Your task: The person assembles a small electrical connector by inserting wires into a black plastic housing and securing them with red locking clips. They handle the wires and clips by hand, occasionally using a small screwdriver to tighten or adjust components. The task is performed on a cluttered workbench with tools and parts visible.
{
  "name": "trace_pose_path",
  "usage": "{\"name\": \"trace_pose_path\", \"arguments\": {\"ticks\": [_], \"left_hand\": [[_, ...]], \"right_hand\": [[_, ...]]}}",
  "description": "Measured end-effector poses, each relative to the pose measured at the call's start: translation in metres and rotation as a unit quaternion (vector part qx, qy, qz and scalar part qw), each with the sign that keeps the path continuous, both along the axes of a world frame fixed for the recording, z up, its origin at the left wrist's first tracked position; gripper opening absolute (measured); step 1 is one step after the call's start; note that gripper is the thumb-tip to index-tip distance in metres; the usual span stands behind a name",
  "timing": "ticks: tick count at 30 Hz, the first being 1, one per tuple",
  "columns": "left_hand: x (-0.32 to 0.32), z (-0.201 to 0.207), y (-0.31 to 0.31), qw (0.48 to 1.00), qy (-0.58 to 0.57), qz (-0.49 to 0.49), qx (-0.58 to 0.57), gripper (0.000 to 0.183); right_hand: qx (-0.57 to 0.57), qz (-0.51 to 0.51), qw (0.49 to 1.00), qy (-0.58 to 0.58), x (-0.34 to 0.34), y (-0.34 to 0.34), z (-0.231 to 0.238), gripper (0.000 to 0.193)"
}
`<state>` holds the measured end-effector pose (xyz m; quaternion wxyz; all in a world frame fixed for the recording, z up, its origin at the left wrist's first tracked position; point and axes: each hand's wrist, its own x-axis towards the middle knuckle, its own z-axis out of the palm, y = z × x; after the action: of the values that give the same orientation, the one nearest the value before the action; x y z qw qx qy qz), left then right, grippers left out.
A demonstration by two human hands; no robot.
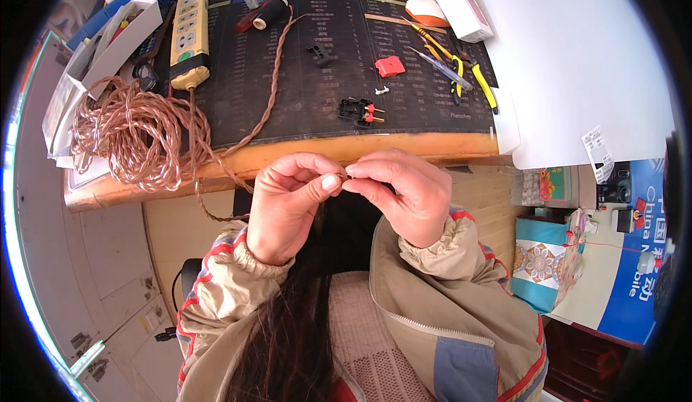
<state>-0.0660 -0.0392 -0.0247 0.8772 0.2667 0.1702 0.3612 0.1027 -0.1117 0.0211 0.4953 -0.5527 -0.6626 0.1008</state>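
Note:
My left hand [292, 196] and my right hand [407, 189] meet in front of the desk edge, thumbs and fingertips pinched together. A brown twisted cable [234, 169] runs from the coil to my left hand, which closes on it. Between the fingertips shows a sliver of something small and dark, too small to make out. On the desk mat ahead lie an opened black plug part with metal pins [360, 112], a red plug cover [389, 66], a small white piece [382, 90] and a black plastic piece [318, 55].
Left stand a large cable coil [140, 131], a yellowish power strip [189, 34] and a white box [115, 45]. A dark roll [270, 14] sits farther back. At right lie yellow-handled pliers [481, 87], screwdrivers [440, 64] and a white carton [458, 5]. The wooden desk edge [360, 144] is close.

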Motion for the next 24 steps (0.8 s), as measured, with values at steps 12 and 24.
{"name": "trace_pose_path", "arguments": {"ticks": [12,24], "left_hand": [[0.001,-0.002,-0.004,1.000,-0.010,0.008,-0.015,0.013],[0.001,0.002,-0.005,0.998,-0.005,0.042,0.044,0.013]], "right_hand": [[-0.031,0.003,0.995,0.097,-0.003,0.001,-0.006,0.023],[-0.007,0.027,0.999,0.021,0.007,-0.001,0.005,0.024]]}}
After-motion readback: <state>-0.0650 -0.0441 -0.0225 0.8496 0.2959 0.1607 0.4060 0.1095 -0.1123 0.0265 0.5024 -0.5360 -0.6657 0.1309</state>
